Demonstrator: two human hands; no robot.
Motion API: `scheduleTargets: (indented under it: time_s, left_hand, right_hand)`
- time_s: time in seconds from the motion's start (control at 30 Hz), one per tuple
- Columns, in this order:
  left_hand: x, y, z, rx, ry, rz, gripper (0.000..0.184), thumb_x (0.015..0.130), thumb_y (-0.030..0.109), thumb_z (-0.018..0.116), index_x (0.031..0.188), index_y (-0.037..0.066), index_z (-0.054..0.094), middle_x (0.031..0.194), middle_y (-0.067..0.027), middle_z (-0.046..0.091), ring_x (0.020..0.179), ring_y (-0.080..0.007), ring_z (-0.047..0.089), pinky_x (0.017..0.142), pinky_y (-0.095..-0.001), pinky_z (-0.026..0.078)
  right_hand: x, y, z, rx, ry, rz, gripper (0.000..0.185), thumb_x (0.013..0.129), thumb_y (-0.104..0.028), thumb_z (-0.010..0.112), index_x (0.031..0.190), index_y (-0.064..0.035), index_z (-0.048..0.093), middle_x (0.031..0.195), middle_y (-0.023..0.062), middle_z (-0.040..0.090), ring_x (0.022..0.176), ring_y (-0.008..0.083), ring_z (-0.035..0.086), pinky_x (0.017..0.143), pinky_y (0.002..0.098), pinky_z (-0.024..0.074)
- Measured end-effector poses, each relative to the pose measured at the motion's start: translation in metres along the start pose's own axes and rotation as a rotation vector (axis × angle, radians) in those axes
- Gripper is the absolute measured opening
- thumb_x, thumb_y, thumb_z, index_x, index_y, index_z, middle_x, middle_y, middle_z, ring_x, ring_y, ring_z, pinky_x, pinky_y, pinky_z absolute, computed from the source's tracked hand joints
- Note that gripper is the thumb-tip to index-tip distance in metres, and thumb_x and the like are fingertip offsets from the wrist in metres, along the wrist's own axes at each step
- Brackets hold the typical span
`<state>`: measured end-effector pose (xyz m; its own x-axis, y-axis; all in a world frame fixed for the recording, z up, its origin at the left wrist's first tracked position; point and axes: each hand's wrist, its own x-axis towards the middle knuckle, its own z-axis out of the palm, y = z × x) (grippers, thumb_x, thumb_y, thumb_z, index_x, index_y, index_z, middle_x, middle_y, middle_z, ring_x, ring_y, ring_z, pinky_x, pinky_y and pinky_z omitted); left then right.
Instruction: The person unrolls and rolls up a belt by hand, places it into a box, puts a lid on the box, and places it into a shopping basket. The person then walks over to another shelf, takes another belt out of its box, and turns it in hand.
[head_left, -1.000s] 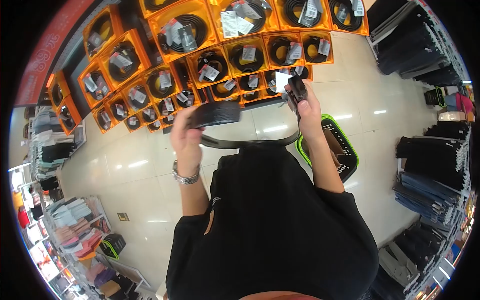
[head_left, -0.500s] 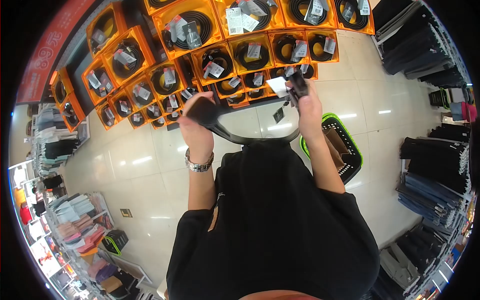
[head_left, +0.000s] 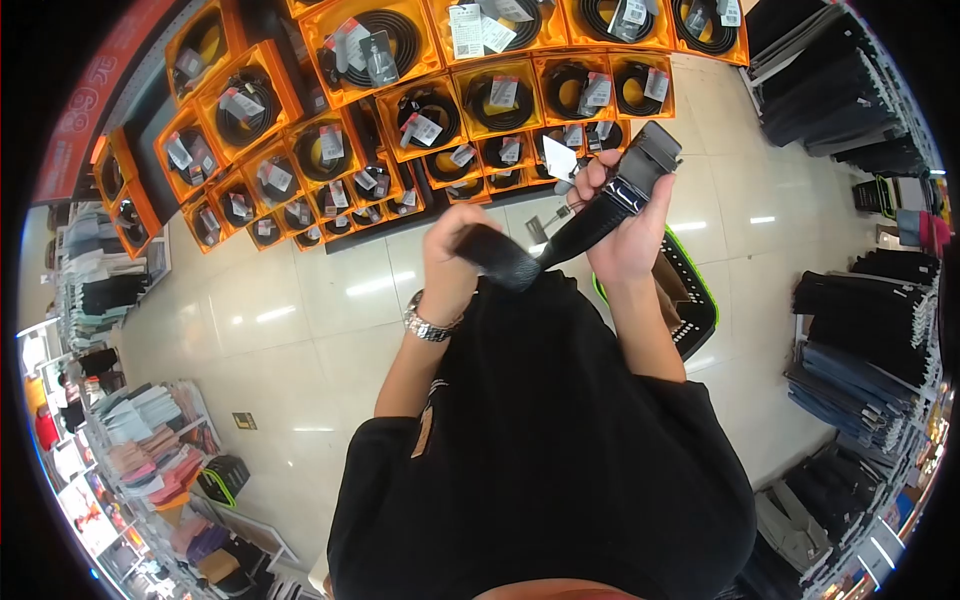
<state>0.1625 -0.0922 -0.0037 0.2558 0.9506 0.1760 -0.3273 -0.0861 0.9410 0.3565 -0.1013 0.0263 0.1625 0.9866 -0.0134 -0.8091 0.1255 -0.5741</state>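
Tiled shop floor [head_left: 340, 350] | orange boxes [head_left: 345, 97] far | black belt [head_left: 585, 230] between hands, nearer than boxes | left hand [head_left: 448, 255]: fingers curled round strap | right hand [head_left: 630, 235]: half-curled fingers holding buckle end [head_left: 650, 150]

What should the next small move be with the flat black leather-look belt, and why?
I'd probably bring the left hand closer to the right hand, gathering the flat black leather-look belt: the left holds a bent stretch of it, the right holds the end with the dark rectangular buckle, and the hands are apart.
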Motion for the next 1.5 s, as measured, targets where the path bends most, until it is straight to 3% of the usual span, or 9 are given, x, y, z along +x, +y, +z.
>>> scheduleTargets:
  time_s: [0.07, 0.17, 0.3, 0.63, 0.8, 0.97, 1.1, 1.2, 1.5]
  left_hand:
    - [0.001, -0.009, 0.006, -0.147, 0.060, -0.162, 0.017, 0.082, -0.011, 0.048, 0.087, 0.001, 0.058, 0.085, -0.0043, 0.058, 0.075, -0.0120, 0.057, 0.068, -0.0230, 0.045]
    - [0.010, 0.000, 0.020, -0.339, 0.166, -0.287, 0.035, 0.100, 0.033, 0.045, 0.077, 0.007, 0.047, 0.074, -0.0076, 0.049, 0.058, -0.0162, 0.046, 0.055, -0.0275, 0.036]
    - [0.012, 0.004, 0.020, -0.615, 0.159, -0.381, 0.040, 0.101, 0.036, 0.041, 0.080, 0.004, 0.050, 0.076, -0.0091, 0.053, 0.057, -0.0169, 0.050, 0.057, -0.0268, 0.040]
    - [0.010, 0.009, 0.017, -0.407, 0.093, -0.466, 0.010, 0.090, 0.013, 0.059, 0.095, 0.005, 0.057, 0.079, -0.0017, 0.058, 0.064, -0.0098, 0.054, 0.055, -0.0237, 0.043]
    - [0.012, 0.021, 0.022, -0.388, 0.276, -0.273, 0.015, 0.090, 0.007, 0.057, 0.104, 0.002, 0.057, 0.084, -0.0020, 0.060, 0.069, -0.0093, 0.056, 0.060, -0.0238, 0.045]
    - [-0.002, 0.012, 0.009, -0.012, 0.032, 0.261, 0.037, 0.079, -0.007, 0.068, 0.113, 0.003, 0.058, 0.097, -0.0052, 0.058, 0.086, -0.0135, 0.056, 0.082, -0.0258, 0.045]
    - [-0.010, 0.053, 0.030, 0.446, -0.095, 0.432, 0.021, 0.069, -0.001, 0.077, 0.088, 0.005, 0.069, 0.082, -0.0055, 0.060, 0.071, -0.0172, 0.058, 0.062, -0.0273, 0.046]
    - [-0.004, 0.053, 0.033, 0.624, -0.214, 0.545, 0.027, 0.067, 0.008, 0.078, 0.092, 0.006, 0.067, 0.072, -0.0062, 0.059, 0.063, -0.0223, 0.059, 0.055, -0.0320, 0.044]
    - [0.005, 0.048, 0.001, 0.233, 0.113, -0.003, 0.038, 0.073, -0.017, 0.046, 0.106, -0.001, 0.056, 0.097, -0.0041, 0.061, 0.091, -0.0104, 0.059, 0.083, -0.0234, 0.046]
  right_hand:
    - [-0.004, -0.001, 0.003, 0.072, -0.094, 0.025, 0.067, 0.096, -0.064, 0.022, 0.103, -0.0049, 0.053, 0.085, 0.0047, 0.047, 0.079, 0.0182, 0.041, 0.073, 0.0324, 0.0353]
    - [-0.014, 0.001, 0.011, 0.016, -0.162, 0.037, 0.069, 0.094, -0.067, 0.023, 0.100, -0.0053, 0.052, 0.083, 0.0043, 0.045, 0.077, 0.0175, 0.040, 0.070, 0.0315, 0.0333]
    - [-0.019, 0.000, 0.009, -0.051, -0.346, 0.076, 0.076, 0.088, -0.075, 0.024, 0.097, -0.0058, 0.053, 0.079, 0.0036, 0.044, 0.071, 0.0160, 0.038, 0.067, 0.0299, 0.0313]
    - [-0.034, 0.003, 0.012, -0.499, -0.465, 0.182, 0.090, 0.083, -0.080, 0.029, 0.093, 0.0043, 0.058, 0.086, 0.0110, 0.056, 0.076, 0.0163, 0.054, 0.070, 0.0289, 0.0451]
    - [-0.029, 0.004, 0.012, -0.511, -0.301, -0.015, 0.090, 0.083, -0.081, 0.028, 0.098, 0.0036, 0.057, 0.095, 0.0110, 0.055, 0.081, 0.0166, 0.054, 0.071, 0.0288, 0.0435]
    - [-0.017, 0.005, 0.010, -0.334, -0.232, -0.152, 0.075, 0.091, -0.071, 0.022, 0.096, -0.0036, 0.054, 0.087, 0.0069, 0.046, 0.078, 0.0200, 0.046, 0.066, 0.0303, 0.0401]
    - [-0.012, 0.003, 0.012, 0.084, -0.196, 0.042, 0.064, 0.094, -0.067, 0.027, 0.099, -0.0075, 0.051, 0.086, 0.0053, 0.045, 0.077, 0.0188, 0.045, 0.064, 0.0300, 0.0399]
    - [-0.011, 0.003, 0.008, 0.154, -0.145, 0.092, 0.064, 0.093, -0.067, 0.027, 0.102, -0.0080, 0.050, 0.086, 0.0049, 0.046, 0.076, 0.0184, 0.046, 0.063, 0.0297, 0.0401]
    - [-0.008, 0.008, -0.022, -0.334, -0.118, -0.091, 0.070, 0.094, -0.066, 0.025, 0.114, -0.0038, 0.051, 0.089, 0.0120, 0.059, 0.073, 0.0192, 0.057, 0.061, 0.0288, 0.0441]
